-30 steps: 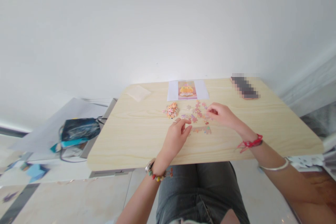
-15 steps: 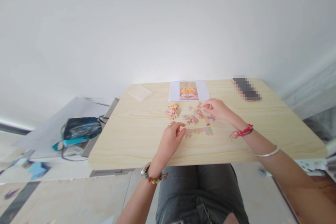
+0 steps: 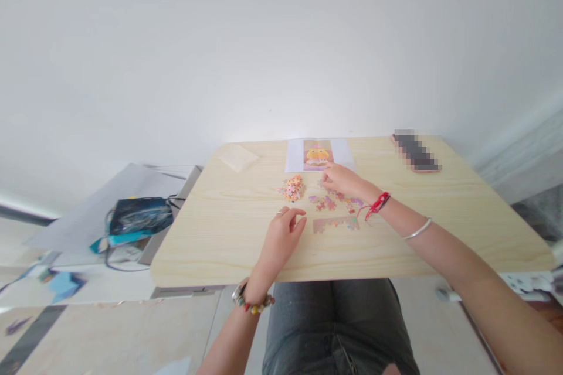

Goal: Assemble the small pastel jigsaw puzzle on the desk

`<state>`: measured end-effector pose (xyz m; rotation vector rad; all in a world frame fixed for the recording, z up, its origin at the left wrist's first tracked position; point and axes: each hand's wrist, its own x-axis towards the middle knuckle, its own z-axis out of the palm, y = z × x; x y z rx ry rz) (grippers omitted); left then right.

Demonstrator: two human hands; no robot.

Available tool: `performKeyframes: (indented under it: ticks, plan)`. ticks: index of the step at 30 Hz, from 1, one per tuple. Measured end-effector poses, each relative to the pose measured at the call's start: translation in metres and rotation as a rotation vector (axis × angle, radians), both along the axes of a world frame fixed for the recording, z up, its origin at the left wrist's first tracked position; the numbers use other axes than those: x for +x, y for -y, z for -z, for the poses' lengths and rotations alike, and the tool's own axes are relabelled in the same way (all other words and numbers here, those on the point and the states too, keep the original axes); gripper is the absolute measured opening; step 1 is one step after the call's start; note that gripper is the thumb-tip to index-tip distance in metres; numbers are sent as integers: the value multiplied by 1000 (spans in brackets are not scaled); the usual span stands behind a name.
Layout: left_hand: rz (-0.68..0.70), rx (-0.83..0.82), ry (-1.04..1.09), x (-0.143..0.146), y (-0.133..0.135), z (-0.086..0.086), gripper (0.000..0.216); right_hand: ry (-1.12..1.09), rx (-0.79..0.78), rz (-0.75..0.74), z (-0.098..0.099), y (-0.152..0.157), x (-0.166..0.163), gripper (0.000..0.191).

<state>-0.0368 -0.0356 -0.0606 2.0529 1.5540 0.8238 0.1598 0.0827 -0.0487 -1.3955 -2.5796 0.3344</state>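
My right hand (image 3: pixel 343 180) is over the loose jigsaw puzzle pieces (image 3: pixel 326 204), its fingertips pinched together on a small pale jigsaw piece (image 3: pixel 321 184) that they mostly cover. Part of the loose group lies hidden under this hand. My left hand (image 3: pixel 284 235) rests on the table with thumb and index finger apart and nothing between them. Just right of it lies a joined strip of pinkish jigsaw pieces (image 3: pixel 323 224), with coloured spots toward its right end. A heap of orange and pink jigsaw pieces (image 3: pixel 293 187) sits beyond the left hand.
A printed sheet with a pumpkin picture (image 3: pixel 318 155) lies at the back of the wooden table (image 3: pixel 211 228), near the wall. A pale flat packet (image 3: pixel 238 158) is at back left, a phone (image 3: pixel 416 152) at back right. A dark bag (image 3: pixel 139 216) stands left of the table.
My right hand has moved left across the loose pieces, and its fingers have closed at the pale piece. My left hand has drawn slightly away from the joined strip.
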Motion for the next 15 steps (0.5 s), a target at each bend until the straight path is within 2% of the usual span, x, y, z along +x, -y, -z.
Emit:
performKeyframes:
  ticks: [4, 8, 15]
  plan:
    - [1, 27, -14, 3, 2, -1, 16, -47, 44, -49, -9, 17, 11, 11]
    - [26, 50, -66, 15, 10, -3, 17, -91, 82, -158, -16, 56, 29, 10]
    - [173, 56, -297, 56, 34, 2, 22, -25, 127, -118, -6, 116, 50, 9]
